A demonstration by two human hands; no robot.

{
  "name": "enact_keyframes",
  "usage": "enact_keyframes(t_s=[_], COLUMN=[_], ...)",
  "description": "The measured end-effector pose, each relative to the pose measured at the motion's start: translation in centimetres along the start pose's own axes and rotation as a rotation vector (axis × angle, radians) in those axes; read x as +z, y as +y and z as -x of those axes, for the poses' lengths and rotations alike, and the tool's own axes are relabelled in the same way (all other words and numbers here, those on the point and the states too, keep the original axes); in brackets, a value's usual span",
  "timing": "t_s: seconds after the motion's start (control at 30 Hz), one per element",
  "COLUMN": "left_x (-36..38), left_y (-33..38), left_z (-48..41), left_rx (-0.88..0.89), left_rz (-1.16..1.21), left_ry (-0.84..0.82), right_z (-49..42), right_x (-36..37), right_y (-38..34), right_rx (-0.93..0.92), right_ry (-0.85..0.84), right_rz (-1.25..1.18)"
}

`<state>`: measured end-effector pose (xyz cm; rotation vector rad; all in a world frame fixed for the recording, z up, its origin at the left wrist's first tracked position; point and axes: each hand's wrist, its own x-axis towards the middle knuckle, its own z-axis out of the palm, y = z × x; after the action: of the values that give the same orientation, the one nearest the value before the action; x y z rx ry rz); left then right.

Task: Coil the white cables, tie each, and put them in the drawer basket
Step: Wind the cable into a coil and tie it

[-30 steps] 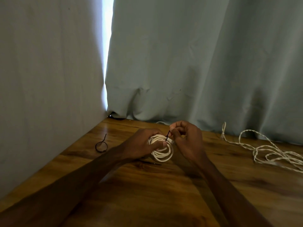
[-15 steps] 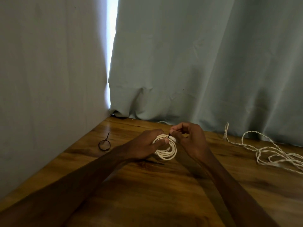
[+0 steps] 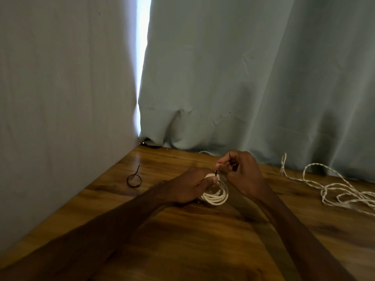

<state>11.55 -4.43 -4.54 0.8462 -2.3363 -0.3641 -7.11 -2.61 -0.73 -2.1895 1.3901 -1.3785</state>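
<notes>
Tying step: left hand (image 3: pixel 188 185) grips the small white cable coil (image 3: pixel 217 196) low over the brown wooden tabletop (image 3: pixel 203 240); right hand (image 3: pixel 241 175) pinches what looks like a thin dark tie (image 3: pixel 216 172); next, cinch it snug.

The left part of the coiled white cable (image 3: pixel 216 197) is covered by the left hand (image 3: pixel 188 187), whose fingers are curled round it. Of the thin dark tie (image 3: pixel 215 173) at the coil's top only a short stub is seen. Its upper end is hidden in the pinch of the right hand (image 3: pixel 241 175), and whether it is closed round the coil cannot be told. The loose twisted white cable (image 3: pixel 324 186) is cut off by the right edge and blurred there. A short white strand (image 3: pixel 204 152) is lost under the hem of the pale green fabric curtain (image 3: pixel 243 98).
</notes>
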Motion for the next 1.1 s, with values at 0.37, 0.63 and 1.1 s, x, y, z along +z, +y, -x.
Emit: enact_keyframes(t_s=[0.37, 0.63, 1.1], left_x=[-0.6, -0.6, -0.9], left_y=[-0.4, -0.2, -0.2], left_z=[0.1, 0.2, 0.5], left_rx=[0.010, -0.067, -0.127], left_rz=[0.027, 0.177, 0.260], left_ry=[-0.051, 0.033, 0.153], right_z=[0.1, -0.2, 0.0], right_x=[-0.6, -0.2, -0.2], right_y=[0.3, 0.7, 0.5], right_rx=[0.027, 0.100, 0.021], right_ry=[-0.149, -0.154, -0.081], right_rz=[-0.217, -0.282, -0.230])
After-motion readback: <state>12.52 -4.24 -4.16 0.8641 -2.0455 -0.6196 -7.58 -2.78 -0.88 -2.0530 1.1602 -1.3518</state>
